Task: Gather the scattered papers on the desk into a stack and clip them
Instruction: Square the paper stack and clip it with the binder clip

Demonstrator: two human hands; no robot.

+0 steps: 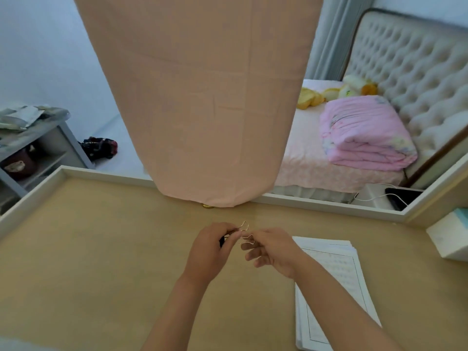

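Observation:
A stack of white printed papers [336, 279] lies on the tan desk [101, 262] at the right, partly under my right forearm. Above the desk's middle both hands meet on a small binder clip [243, 233] with a black body and thin wire handles. My left hand [211, 249] grips the black body, which is mostly hidden in its fingers. My right hand [271, 247] pinches one wire handle between thumb and forefinger. The other wire handle sticks up between the hands. The clip is held apart from the papers, to their left.
A peach cloth [202, 97] hangs down to the desk's far edge in the middle. The desk has a white raised rim [316, 201]. A white box [448, 236] sits at the right edge. Beyond are a bed with a pink quilt [362, 138] and a grey shelf [33, 143].

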